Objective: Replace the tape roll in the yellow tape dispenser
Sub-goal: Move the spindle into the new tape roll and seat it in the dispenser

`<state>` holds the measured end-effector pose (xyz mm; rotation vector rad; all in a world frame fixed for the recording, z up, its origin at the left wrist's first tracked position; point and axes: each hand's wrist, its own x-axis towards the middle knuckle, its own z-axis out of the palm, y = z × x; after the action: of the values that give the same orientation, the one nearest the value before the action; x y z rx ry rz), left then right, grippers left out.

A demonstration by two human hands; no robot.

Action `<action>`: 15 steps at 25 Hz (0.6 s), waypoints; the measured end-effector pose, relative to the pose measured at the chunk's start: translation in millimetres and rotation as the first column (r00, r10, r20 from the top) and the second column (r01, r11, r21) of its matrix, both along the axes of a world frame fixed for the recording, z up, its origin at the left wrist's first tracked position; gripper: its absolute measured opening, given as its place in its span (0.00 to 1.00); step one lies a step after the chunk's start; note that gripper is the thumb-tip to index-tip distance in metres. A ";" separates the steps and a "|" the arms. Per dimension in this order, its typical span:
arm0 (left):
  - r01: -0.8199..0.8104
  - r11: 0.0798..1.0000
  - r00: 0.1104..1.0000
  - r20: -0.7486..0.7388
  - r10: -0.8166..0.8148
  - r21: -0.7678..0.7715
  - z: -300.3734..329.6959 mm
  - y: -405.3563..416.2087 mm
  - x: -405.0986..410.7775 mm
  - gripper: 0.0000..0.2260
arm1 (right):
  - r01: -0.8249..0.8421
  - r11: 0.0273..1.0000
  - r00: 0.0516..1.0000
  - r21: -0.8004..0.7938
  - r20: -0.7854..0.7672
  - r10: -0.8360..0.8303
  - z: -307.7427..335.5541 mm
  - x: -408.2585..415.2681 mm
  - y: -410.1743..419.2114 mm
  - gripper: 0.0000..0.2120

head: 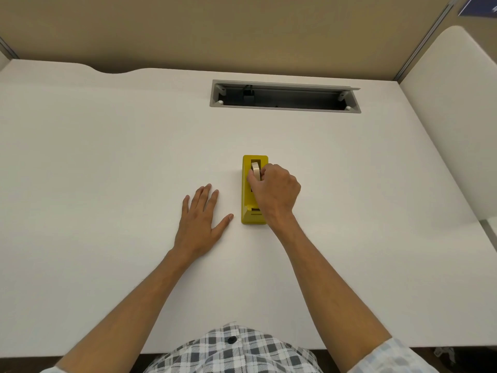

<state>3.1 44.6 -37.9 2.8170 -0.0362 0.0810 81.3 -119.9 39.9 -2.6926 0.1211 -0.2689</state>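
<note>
A yellow tape dispenser (247,195) stands on the white desk (107,157), its long side running away from me. A beige tape roll (255,169) sits upright in the dispenser's well. My right hand (274,189) reaches over the dispenser, with thumb and fingers pinched on the roll's near edge. The hand hides the dispenser's middle and right side. My left hand (200,219) lies flat on the desk just left of the dispenser, fingers spread, holding nothing.
A grey cable tray opening (285,96) is set into the desk behind the dispenser. A tan partition (242,30) closes the back, and a white side panel (457,103) stands at the right.
</note>
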 end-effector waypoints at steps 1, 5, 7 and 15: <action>0.000 1.000 1.000 0.001 0.000 0.004 0.1 -0.2 -0.2 0.35 | -0.001 1.000 1.000 -0.001 0.002 0.001 0.3 0.1 0.1 0.16; -0.002 1.000 1.000 0.007 0.002 0.003 1.1 -0.6 -0.6 0.34 | -0.008 1.000 0.999 0.018 0.031 0.007 1.3 1.9 -2.5 0.15; -0.001 1.000 1.000 0.005 0.001 0.008 1.0 -0.5 -0.5 0.34 | -0.057 0.997 0.998 0.060 0.035 0.055 1.2 3.8 -6.9 0.16; -0.003 1.000 1.000 0.002 0.003 -0.003 -0.1 0.1 0.1 0.35 | -0.272 0.960 0.962 0.070 -0.016 0.274 -2.7 8.1 -18.5 0.13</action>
<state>3.2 44.7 -38.0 2.8141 -0.0318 0.0848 89.5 -138.3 37.2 -2.6055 -0.2294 -0.1422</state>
